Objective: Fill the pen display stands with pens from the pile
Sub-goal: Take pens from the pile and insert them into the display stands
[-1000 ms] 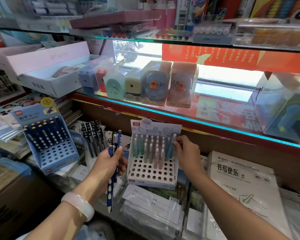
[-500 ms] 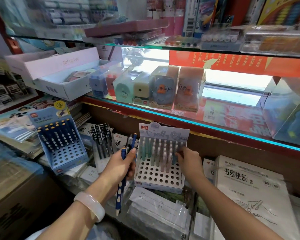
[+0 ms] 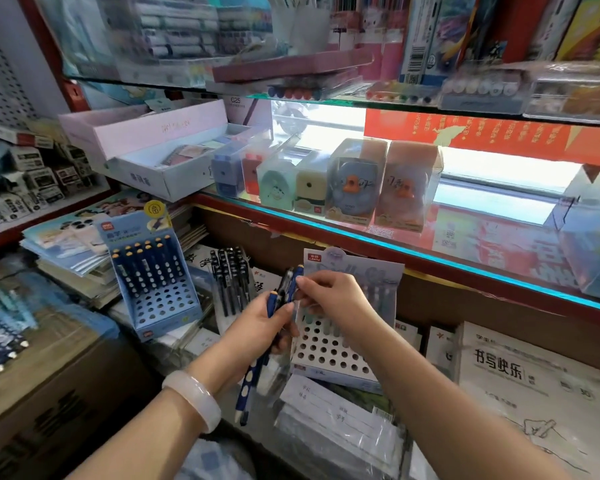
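Head view: the blue stand (image 3: 160, 292) on the left is maybe half filled, front holes bare. Same with the white stand (image 3: 329, 355) in the middle, pastel pens only at the back, so plenty left to do. Left hand (image 3: 257, 327) has its grip wrapped round a small bunch of dark blue pens (image 3: 253, 372), tips pointing down. Right hand (image 3: 333, 296) pinches the top of one in that bunch.

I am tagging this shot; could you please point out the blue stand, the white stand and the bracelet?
blue stand (image 3: 163, 306): head view, holed front face.
white stand (image 3: 329, 355): head view, holed face.
bracelet (image 3: 196, 398): head view, band's top.
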